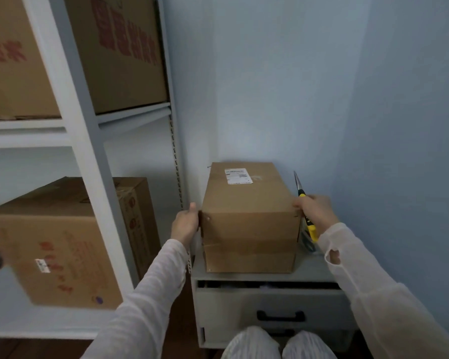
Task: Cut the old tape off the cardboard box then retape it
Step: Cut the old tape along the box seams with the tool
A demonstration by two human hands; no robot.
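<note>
The cardboard box (pixel 246 224) stands between the two hands on a small grey drawer cabinet (pixel 311 268), pushed into a corner of the pale blue wall (pixel 322 86). It is plain brown, longer than wide, with its flaps closed. A white shipping label (pixel 238 176) sits on the top face, far beyond the fingers. A paler band that looks like tape crosses the near face below the level of both hands.

The left hand (pixel 186 224) lies flat against the box's left wall with the thumb straight up at the top edge. Its fingers are hidden behind the back of the hand, so I cannot tell whether they are spread or together.

The right hand (pixel 315 209) rests at the near right top corner of the box. Its fingers are curled round a yellow-handled cutting tool (pixel 310 229). The tool's silver blade points up and away above the fingers, and the handle runs down below them, beside the box's right wall.

Below both hands the drawer (pixel 270 301) stands slightly open, with a dark handle (pixel 280 316). The person's knees (pixel 278 343) are in front of it.

Just left of the left fingers rises a white shelf rack (pixel 88 141), close against the cabinet. It holds a large printed carton (pixel 49 242) at hand level and two more cartons (pixel 119 60) above.
</note>
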